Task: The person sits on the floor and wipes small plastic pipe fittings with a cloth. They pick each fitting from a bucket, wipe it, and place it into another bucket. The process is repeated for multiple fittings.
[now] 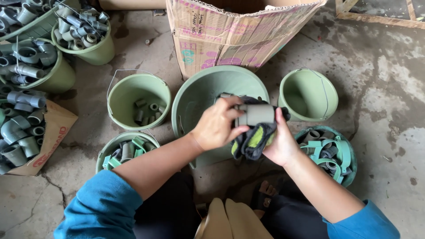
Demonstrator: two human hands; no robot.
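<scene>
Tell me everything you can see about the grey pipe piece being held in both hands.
The grey pipe piece is a short, smooth cylinder, plastic by its look, dull grey-green. It lies level, held above the large green basin. The left hand grips its left end with the fingers wrapped over it; the right hand supports it from below and to the right. A black and yellow cloth hangs beneath it, bunched between the hands. Its open ends are hidden.

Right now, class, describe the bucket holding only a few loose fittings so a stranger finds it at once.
Start at the cardboard box. Left of the large green basin below it sits the bucket: nearly empty, a few short grey fittings at its bottom, unlike the heaped buckets around.
</scene>
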